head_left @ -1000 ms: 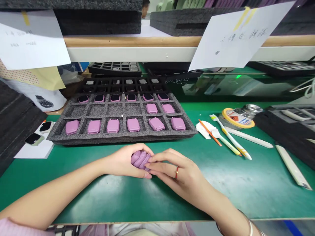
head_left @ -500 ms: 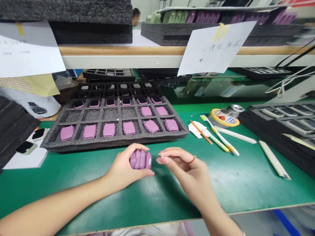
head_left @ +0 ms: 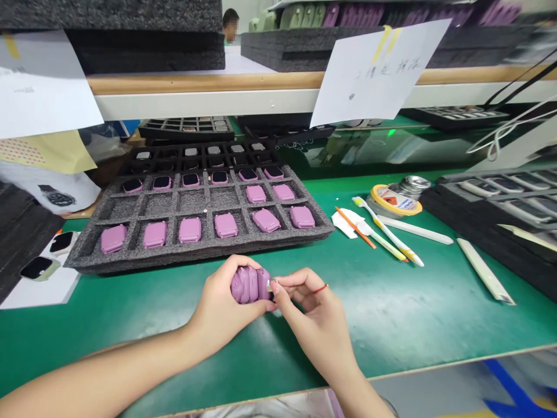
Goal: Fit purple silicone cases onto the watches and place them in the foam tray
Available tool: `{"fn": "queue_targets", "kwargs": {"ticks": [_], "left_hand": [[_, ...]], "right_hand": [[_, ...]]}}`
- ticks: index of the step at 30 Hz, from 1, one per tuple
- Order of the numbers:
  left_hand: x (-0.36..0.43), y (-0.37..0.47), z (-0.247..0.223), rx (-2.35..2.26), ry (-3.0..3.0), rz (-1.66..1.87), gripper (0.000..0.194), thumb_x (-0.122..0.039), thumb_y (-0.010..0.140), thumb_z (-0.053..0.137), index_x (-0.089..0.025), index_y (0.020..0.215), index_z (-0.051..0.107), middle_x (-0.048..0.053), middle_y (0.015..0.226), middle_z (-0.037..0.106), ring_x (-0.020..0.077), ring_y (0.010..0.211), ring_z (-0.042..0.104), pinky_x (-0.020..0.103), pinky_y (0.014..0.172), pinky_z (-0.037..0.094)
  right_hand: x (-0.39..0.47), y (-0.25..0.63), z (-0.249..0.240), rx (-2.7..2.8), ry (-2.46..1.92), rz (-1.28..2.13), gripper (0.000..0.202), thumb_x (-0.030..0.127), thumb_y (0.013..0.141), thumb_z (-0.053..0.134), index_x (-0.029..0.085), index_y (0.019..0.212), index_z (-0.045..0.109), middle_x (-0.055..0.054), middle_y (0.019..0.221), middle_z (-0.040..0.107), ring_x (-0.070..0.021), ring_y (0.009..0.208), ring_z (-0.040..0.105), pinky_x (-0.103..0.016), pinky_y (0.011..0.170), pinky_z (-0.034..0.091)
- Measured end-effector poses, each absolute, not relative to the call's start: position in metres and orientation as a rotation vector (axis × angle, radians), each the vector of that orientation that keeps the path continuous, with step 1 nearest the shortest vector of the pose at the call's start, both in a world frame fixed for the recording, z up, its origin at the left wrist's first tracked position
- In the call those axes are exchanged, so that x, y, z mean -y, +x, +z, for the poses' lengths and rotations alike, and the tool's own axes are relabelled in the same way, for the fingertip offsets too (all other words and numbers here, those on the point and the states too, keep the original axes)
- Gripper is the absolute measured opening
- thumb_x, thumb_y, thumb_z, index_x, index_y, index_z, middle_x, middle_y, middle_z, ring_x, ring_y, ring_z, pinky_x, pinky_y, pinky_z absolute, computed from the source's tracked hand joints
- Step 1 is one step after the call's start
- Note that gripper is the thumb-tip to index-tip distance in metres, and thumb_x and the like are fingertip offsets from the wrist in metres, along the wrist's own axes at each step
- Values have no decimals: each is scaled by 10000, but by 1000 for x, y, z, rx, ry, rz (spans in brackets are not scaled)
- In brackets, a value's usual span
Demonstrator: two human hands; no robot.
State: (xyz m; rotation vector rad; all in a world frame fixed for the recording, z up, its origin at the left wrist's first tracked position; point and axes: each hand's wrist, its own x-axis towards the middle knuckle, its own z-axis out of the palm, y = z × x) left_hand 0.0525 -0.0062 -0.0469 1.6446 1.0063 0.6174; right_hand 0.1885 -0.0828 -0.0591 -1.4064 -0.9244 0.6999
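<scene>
My left hand (head_left: 220,305) is wrapped round a row of several purple smartwatch cases (head_left: 250,284), held just above the green table. My right hand (head_left: 307,305) is closed in a pinch at the right end of that row, thumb and forefinger touching the outermost case. A small whitish spot shows at those fingertips; whether it is a separate piece they hold cannot be made out. Behind the hands lies a dark grey foam tray (head_left: 187,260). In its compartments sit purple cases (head_left: 225,225) and, further back, purple watches with black screens (head_left: 190,179).
Toothbrushes (head_left: 387,232), an orange stick (head_left: 354,227) and a yellow-rimmed round container (head_left: 395,200) lie to the right. Another foam tray (head_left: 487,215) stands at the far right. Two watches (head_left: 40,268) rest on a white block at left. Above, a shelf (head_left: 204,106) carries hanging paper sheets.
My right hand has moved left from a short gap, and its fingertips now meet the end of the row of cases. My left hand keeps its hold. The view has shifted slightly.
</scene>
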Motion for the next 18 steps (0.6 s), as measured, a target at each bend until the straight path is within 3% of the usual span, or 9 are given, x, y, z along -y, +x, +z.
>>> {"fn": "queue_targets", "kwargs": {"ticks": [11,15,18], "left_hand": [[7,54,-48,-962,1670,660,371,-205,686,813,-242,983,593,-32,982,694,174,907,642,284,824,468],[5,53,-47,-975,1621,628,428,-222,650,850,-243,990,590,-36,953,707,177,881,639,283,803,470],[4,51,-47,-962,1597,617,435,-215,650,844,-242,999,585,-29,963,719,186,900,644,291,819,471]], "right_hand": [[85,184,-65,1007,-1495,460,72,205,816,728,199,832,658,13,658,686,-137,562,689,-235,550,588],[88,189,-65,1153,-1448,304,43,176,845,750,215,850,734,-15,799,779,-150,691,751,-236,672,626],[90,193,-65,1322,-1395,119,145,87,843,736,214,904,771,-35,880,795,-149,759,756,-232,745,623]]}}
